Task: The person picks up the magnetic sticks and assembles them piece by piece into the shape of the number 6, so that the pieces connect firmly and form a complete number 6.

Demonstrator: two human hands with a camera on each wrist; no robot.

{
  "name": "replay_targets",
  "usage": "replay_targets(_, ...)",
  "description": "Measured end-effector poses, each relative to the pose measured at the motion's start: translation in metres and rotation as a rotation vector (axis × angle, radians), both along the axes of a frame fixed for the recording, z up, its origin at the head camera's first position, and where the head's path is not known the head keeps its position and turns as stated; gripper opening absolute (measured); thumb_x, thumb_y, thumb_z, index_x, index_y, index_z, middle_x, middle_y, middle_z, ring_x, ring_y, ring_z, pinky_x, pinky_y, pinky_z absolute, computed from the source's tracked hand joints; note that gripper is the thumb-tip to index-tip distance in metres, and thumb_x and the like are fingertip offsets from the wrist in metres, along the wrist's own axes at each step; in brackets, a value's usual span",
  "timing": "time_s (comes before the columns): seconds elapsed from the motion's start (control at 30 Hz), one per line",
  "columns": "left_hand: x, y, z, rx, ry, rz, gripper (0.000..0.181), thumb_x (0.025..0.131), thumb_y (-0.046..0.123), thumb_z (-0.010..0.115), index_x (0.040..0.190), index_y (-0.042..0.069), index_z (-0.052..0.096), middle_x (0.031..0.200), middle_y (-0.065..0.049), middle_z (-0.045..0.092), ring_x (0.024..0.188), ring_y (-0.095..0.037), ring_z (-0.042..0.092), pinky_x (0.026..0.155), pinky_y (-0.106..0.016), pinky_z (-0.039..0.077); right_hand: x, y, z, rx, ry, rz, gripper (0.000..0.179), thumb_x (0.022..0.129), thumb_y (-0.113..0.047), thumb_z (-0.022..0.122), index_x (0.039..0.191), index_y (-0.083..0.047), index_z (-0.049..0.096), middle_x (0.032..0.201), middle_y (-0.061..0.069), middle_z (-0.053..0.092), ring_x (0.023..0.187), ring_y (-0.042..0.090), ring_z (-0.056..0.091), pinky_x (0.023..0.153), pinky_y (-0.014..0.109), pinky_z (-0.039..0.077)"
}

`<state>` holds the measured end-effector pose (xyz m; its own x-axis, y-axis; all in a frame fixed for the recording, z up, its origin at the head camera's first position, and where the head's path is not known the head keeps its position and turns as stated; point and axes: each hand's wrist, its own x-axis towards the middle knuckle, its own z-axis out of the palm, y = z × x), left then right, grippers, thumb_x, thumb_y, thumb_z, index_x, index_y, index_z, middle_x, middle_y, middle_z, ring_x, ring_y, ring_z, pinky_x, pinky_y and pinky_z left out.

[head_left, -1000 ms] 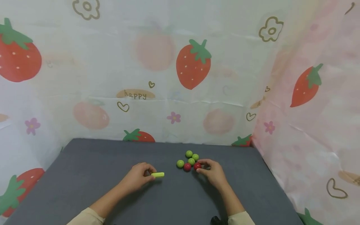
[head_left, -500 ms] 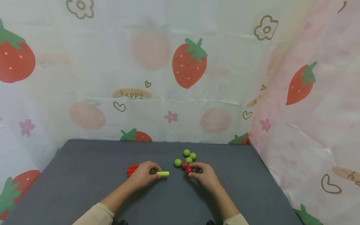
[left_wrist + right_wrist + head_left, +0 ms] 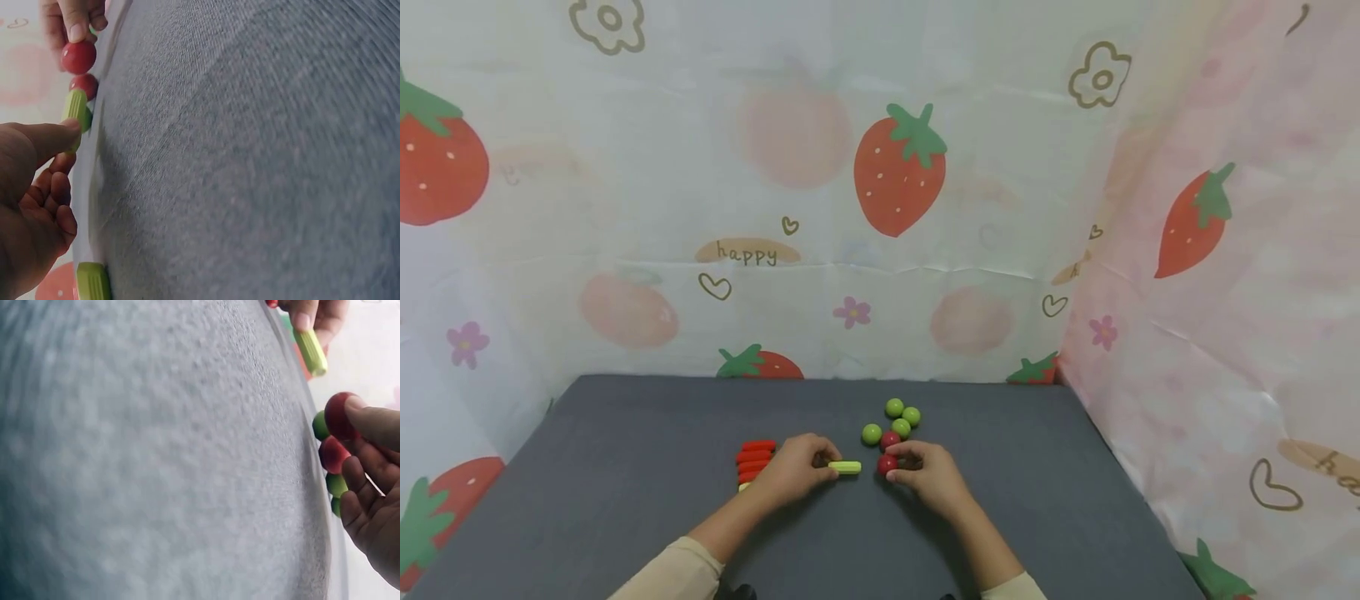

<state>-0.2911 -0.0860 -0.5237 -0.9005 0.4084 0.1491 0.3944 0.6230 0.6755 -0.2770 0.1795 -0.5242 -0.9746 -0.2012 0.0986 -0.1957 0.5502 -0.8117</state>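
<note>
Between thumb and fingers, my left hand (image 3: 797, 473) pinches a short yellow-green ridged stick (image 3: 848, 468), its free end pointing right. My right hand (image 3: 931, 482) pinches a glossy red ball (image 3: 887, 465) just right of that stick; a small gap separates the two. In the right wrist view the held ball (image 3: 340, 416) appears raised off the cloth, under the thumb. Another red ball (image 3: 890, 440) lies just behind it, beside several green balls (image 3: 871, 434).
Left of my left hand lies a row of red sticks (image 3: 756, 457), partly hidden by it, with a yellow-green stick (image 3: 94, 282) at the near end. Dark grey cloth covers the table (image 3: 647, 450). A strawberry-patterned curtain (image 3: 820, 208) hangs behind and at the sides.
My right hand has drawn its red ball left and nearer, away from the other balls. My left hand has shifted right with the stick. The red sticks have come into view.
</note>
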Motion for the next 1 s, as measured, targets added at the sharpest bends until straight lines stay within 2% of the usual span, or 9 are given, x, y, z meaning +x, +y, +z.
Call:
replay_targets(0.27, 0.002, 0.007, -0.002, -0.003, 0.03, -0.027, 0.01, 0.087, 0.014, 0.082, 0.096, 0.017, 0.076, 0.086, 0.008, 0.063, 0.076, -0.007, 0.053, 0.07, -0.028, 0.047, -0.001, -0.004, -0.003, 0.006, -0.009, 0.019, 0.031, 0.082, -0.017, 0.087, 0.111, -0.014, 0.078, 0.098, 0.0, 0.075, 0.086, 0.011, 0.064, 0.074, 0.03, 0.052)
replay_targets(0.4, 0.003, 0.011, -0.003, 0.003, 0.022, -0.039, 0.01, 0.087, 0.015, 0.082, 0.096, 0.017, 0.076, 0.083, 0.009, 0.062, 0.074, -0.007, 0.053, 0.069, -0.026, 0.046, 0.001, -0.005, -0.003, 0.004, -0.028, 0.033, 0.031, 0.082, -0.017, 0.087, 0.111, -0.013, 0.078, 0.094, 0.0, 0.073, 0.082, 0.011, 0.061, 0.071, 0.03, 0.05)
replay_targets(0.67, 0.006, 0.015, -0.007, 0.004, -0.005, -0.051, 0.01, 0.089, 0.016, 0.08, 0.097, 0.018, 0.075, 0.086, 0.009, 0.063, 0.076, -0.007, 0.054, 0.069, -0.027, 0.047, 0.003, -0.005, -0.006, 0.009, -0.079, 0.051, 0.031, 0.084, -0.017, 0.085, 0.114, -0.014, 0.077, 0.102, 0.0, 0.076, 0.09, 0.013, 0.067, 0.076, 0.033, 0.054)
replay_targets(1.0, 0.006, 0.014, -0.006, 0.0, 0.003, -0.042, 0.01, 0.09, 0.016, 0.08, 0.099, 0.016, 0.075, 0.085, 0.008, 0.061, 0.074, -0.007, 0.053, 0.068, -0.028, 0.046, 0.003, -0.007, -0.003, 0.064, -0.05, 0.072, 0.033, 0.083, -0.018, 0.086, 0.114, -0.016, 0.076, 0.107, 0.0, 0.075, 0.098, 0.017, 0.068, 0.081, 0.037, 0.053)
